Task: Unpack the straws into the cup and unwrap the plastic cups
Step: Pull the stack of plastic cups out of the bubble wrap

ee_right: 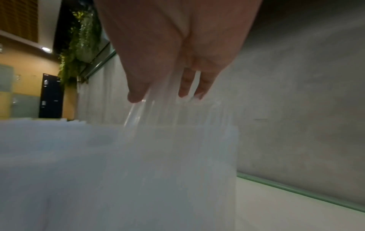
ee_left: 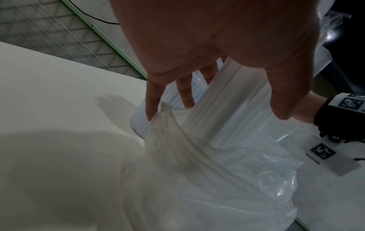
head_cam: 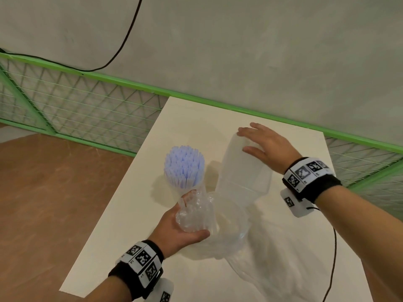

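Observation:
A clear cup (head_cam: 192, 190) full of pale blue straws (head_cam: 184, 168) stands upright on the white table (head_cam: 135, 214). Just to its right a translucent stack of plastic cups (head_cam: 239, 171) leans over. My right hand (head_cam: 245, 140) grips the stack's far end, thumb on one side and fingers on the other (ee_right: 164, 96). My left hand (head_cam: 195, 214) holds a crumpled bunch of clear plastic wrap (head_cam: 196, 205) at the stack's near end. The wrap (ee_left: 217, 179) trails loose across the table from my left hand (ee_left: 215, 112); the stack (ee_left: 227, 101) shows beneath it.
The table's left edge drops to a brown floor (head_cam: 43, 192). A green mesh fence (head_cam: 87, 110) runs behind the table below a grey wall. A black cable (head_cam: 331, 258) hangs from my right wrist over the table's near right part.

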A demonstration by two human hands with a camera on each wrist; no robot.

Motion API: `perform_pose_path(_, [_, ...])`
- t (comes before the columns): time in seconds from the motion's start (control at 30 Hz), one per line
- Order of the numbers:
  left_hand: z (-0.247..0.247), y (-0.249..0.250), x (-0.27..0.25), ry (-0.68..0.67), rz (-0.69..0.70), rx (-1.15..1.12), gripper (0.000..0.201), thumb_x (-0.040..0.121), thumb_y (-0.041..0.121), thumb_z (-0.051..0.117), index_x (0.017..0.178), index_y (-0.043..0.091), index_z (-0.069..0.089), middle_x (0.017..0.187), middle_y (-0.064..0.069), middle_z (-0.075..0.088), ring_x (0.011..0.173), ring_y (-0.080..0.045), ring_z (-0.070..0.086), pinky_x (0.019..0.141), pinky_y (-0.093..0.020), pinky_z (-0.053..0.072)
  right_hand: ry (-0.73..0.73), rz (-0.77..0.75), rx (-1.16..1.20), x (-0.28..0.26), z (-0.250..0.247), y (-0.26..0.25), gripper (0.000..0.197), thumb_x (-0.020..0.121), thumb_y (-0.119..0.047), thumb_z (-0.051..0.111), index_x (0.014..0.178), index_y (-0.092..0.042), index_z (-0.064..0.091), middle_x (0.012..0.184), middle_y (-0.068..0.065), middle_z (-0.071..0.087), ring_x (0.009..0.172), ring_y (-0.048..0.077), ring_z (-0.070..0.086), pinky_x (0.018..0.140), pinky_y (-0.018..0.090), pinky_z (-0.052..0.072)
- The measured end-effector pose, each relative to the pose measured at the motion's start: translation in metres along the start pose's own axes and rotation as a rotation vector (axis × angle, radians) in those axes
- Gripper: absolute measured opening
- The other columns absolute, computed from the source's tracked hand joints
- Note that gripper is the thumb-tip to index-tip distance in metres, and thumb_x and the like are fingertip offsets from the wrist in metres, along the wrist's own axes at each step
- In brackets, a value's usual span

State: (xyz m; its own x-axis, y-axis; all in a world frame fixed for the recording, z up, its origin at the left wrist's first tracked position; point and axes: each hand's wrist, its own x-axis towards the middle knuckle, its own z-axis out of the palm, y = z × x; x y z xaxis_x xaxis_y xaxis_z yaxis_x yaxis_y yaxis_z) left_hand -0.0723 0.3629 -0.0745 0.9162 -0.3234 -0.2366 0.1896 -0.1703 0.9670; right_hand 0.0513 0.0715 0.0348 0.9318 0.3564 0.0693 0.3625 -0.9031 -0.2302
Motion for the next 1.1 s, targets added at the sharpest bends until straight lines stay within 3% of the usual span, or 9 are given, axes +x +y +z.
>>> perform_pose_path(0.17, [-0.001, 0.000, 0.001, -0.009, -0.014, 0.008, 0.090, 0.058, 0.033, 0.091, 0.135, 0.046, 0.047, 0.130, 0.014, 0.063, 0.122, -0.005, 0.058, 0.106, -0.035, 0.047, -0.194, -0.063, -0.314, -0.012, 0.031, -0.004, 0.060, 0.100, -0.052, 0.018, 0.155, -0.034, 0.005, 0.161, -0.020, 0.001, 0.151, 0.014, 0.000, 0.119, 0.042, 0.011])
perform_pose_path(0.27, [-0.001, 0.001, 0.001, -0.011, -0.020, 0.009, 0.090, 0.059, 0.031, 0.091, 0.136, 0.045, 0.047, 0.130, 0.015, 0.063, 0.121, -0.004, 0.058, 0.107, -0.035, 0.047, -0.221, -0.077, -0.328, -0.015, 0.032, -0.003, 0.067, 0.093, -0.064, 0.006, 0.154, -0.038, -0.005, 0.159, -0.023, -0.010, 0.151, 0.015, -0.009, 0.119, 0.048, 0.005])
perform_pose_path(0.43, [-0.001, 0.001, 0.001, -0.004, -0.016, 0.011, 0.090, 0.058, 0.030, 0.091, 0.136, 0.042, 0.047, 0.130, 0.016, 0.062, 0.122, -0.002, 0.057, 0.106, -0.030, 0.046, -0.097, 0.040, -0.305, -0.005, 0.030, -0.017, 0.061, 0.091, -0.073, 0.019, 0.146, -0.047, 0.024, 0.161, -0.021, 0.010, 0.150, 0.025, 0.006, 0.108, 0.062, 0.015])
perform_pose_path(0.6, [-0.002, 0.000, 0.002, -0.012, -0.014, 0.028, 0.091, 0.060, 0.029, 0.092, 0.138, 0.042, 0.046, 0.133, 0.017, 0.060, 0.124, -0.002, 0.055, 0.108, -0.032, 0.045, 0.024, 0.072, -0.254, 0.002, 0.037, -0.017, 0.034, 0.099, -0.048, 0.042, 0.133, -0.046, 0.048, 0.149, -0.018, 0.041, 0.138, 0.024, 0.037, 0.092, 0.049, 0.029])
perform_pose_path(0.7, [-0.002, 0.000, 0.002, -0.015, -0.015, 0.033, 0.090, 0.062, 0.027, 0.092, 0.138, 0.042, 0.046, 0.132, 0.017, 0.061, 0.124, -0.002, 0.056, 0.109, -0.035, 0.045, 0.055, 0.069, -0.188, 0.002, 0.035, -0.011, 0.037, 0.099, -0.037, 0.047, 0.135, -0.047, 0.048, 0.148, -0.022, 0.042, 0.137, 0.018, 0.040, 0.090, 0.043, 0.029])
perform_pose_path(0.8, [-0.002, 0.000, 0.001, -0.023, -0.019, 0.032, 0.090, 0.062, 0.028, 0.092, 0.138, 0.043, 0.045, 0.131, 0.016, 0.061, 0.123, -0.004, 0.056, 0.108, -0.038, 0.045, 0.000, 0.052, -0.247, -0.001, 0.035, -0.010, 0.039, 0.099, -0.047, 0.042, 0.138, -0.047, 0.045, 0.152, -0.024, 0.035, 0.144, 0.018, 0.031, 0.100, 0.053, 0.024])
perform_pose_path(0.9, [-0.004, 0.000, 0.001, -0.024, -0.017, 0.033, 0.091, 0.062, 0.030, 0.092, 0.138, 0.043, 0.045, 0.132, 0.015, 0.061, 0.124, -0.005, 0.056, 0.109, -0.040, 0.045, 0.087, 0.041, -0.219, -0.006, 0.024, -0.022, 0.044, 0.099, -0.053, 0.031, 0.139, -0.044, 0.043, 0.156, -0.022, 0.027, 0.149, 0.016, 0.015, 0.105, 0.054, 0.014])
perform_pose_path(1.0, [-0.005, 0.000, 0.001, -0.025, -0.017, 0.036, 0.091, 0.062, 0.028, 0.092, 0.138, 0.043, 0.045, 0.132, 0.015, 0.061, 0.124, -0.004, 0.056, 0.109, -0.039, 0.044, 0.223, -0.081, 0.066, -0.024, 0.006, -0.050, 0.042, 0.096, -0.027, 0.046, 0.138, -0.029, 0.051, 0.147, -0.011, 0.046, 0.138, 0.012, 0.038, 0.106, 0.048, 0.030])
perform_pose_path(1.1, [-0.006, 0.000, 0.000, -0.036, -0.016, 0.031, 0.091, 0.062, 0.025, 0.092, 0.139, 0.042, 0.045, 0.131, 0.015, 0.062, 0.123, -0.004, 0.057, 0.108, -0.035, 0.045, 0.109, -0.150, 0.399, -0.053, 0.004, -0.086, 0.058, 0.082, -0.010, 0.057, 0.139, -0.019, 0.049, 0.135, -0.004, 0.056, 0.121, 0.008, 0.052, 0.098, 0.027, 0.044])
